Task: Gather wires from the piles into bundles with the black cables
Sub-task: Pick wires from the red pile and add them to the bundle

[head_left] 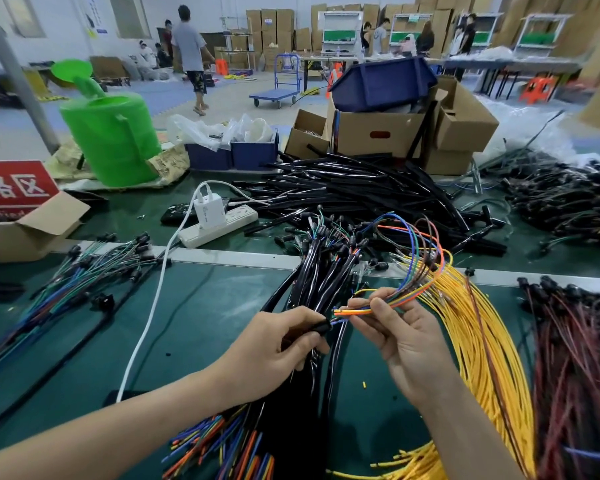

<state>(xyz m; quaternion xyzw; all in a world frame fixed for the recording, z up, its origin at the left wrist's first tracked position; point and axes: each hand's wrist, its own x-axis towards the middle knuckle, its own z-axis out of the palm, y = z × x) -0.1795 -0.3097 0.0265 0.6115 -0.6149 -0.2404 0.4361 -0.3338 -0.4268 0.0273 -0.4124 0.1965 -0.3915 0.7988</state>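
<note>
Risk, as we judge it: the loose coloured wires (392, 299) could slip uneven or snag the yellow pile (482, 341) to the right. They loop thin and bright at near centre, pinched in our right hand (406, 337). Our left hand (281, 344) grips a black cable (321, 327) end.

- Two bare forearms enter from the bottom edge, one from the lower left corner, one from the lower right.
- No sleeve shows on either arm; both are uncovered from the frame edge to the wrist.
- The left hand (274, 351) is bare: no glove, no ring, no watch or band at the wrist.
- The right hand (404, 344) is likewise bare, with no glove or jewellery visible.
- Fingernails on both hands look short and unpainted, as far as the slightly soft picture lets one tell.
- No markings, tape or bandages show on either hand or forearm.
</note>
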